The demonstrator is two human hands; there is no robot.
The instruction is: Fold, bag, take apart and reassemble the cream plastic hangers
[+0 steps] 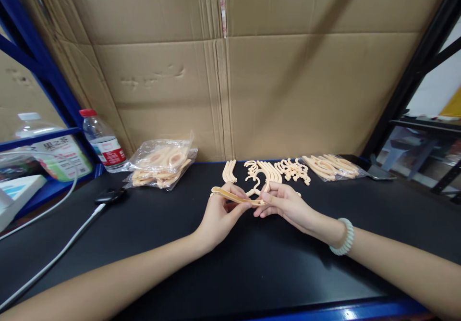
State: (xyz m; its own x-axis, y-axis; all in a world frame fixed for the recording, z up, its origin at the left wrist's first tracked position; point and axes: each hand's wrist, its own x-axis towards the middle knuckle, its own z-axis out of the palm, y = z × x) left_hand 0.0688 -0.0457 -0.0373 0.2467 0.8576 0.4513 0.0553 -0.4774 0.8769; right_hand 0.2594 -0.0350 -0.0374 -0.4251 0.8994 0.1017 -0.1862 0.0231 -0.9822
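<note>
Fitting seems underway; left hand (218,219) and right hand (288,204) pinch a strip (232,195), fingers closed; next likely needs steady aligning.

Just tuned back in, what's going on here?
A person's left hand holds a slim, curved beige piece, and the right hand grips its other end. Beyond the hands, loose beige pieces lie on the black table, with a clear bag of pieces at the left and another at the right.
</note>
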